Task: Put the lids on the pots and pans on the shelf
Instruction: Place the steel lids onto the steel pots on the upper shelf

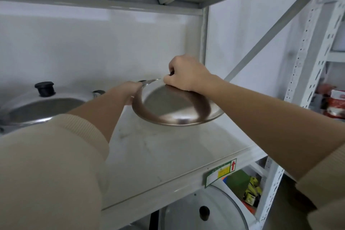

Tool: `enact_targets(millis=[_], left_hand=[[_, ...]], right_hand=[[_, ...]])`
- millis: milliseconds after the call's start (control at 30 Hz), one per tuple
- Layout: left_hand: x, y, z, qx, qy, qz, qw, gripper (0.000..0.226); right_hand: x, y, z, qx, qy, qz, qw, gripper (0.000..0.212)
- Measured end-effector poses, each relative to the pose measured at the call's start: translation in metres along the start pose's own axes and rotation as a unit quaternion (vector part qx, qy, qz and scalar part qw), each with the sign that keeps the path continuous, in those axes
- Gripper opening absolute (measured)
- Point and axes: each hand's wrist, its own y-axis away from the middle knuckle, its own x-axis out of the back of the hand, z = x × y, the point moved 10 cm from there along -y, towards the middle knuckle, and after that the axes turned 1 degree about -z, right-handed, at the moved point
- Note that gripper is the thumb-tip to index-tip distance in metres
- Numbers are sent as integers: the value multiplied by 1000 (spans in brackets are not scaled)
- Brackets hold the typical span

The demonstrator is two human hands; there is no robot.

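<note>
A round steel lid is held tilted above the white shelf board, near its back right. My right hand is closed over the lid's top, around its knob, which is hidden. At the lid's left rim my left hand holds a thin metal edge. Whether a pot sits under the lid I cannot tell. On the left of the same shelf stands a large steel pot lid with a black knob, resting on a pot.
A grey shelf post rises just behind my right hand. The shelf above hangs low overhead. On the lower shelf lies a glass lid with a black knob. Packages and boxes sit at the right.
</note>
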Motion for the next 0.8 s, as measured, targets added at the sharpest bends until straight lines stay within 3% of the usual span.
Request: enact_targets(millis=[100, 200, 267, 467, 667, 800], left_hand=[[-13, -8, -2, 1, 43, -25, 999, 8], [-17, -23, -11, 14, 105, 0, 994, 3], [-20, -34, -19, 35, 152, 15, 988, 18], [-12, -49, -24, 63, 178, 14, 982, 21], [-11, -49, -29, 67, 217, -19, 974, 23], [-18, -48, -31, 68, 298, -35, 952, 21]], right_hand=[[-4, -12, 12, -17, 22, 6, 1000, 23], [-8, -28, 25, -27, 38, 24, 999, 27], [-11, -40, 37, -40, 41, 37, 998, 28], [-25, -74, 67, -75, 15, 69, 995, 31], [-68, -106, 69, -84, -5, 33, 996, 32], [-101, -114, 63, -92, 0, 10, 996, 32]])
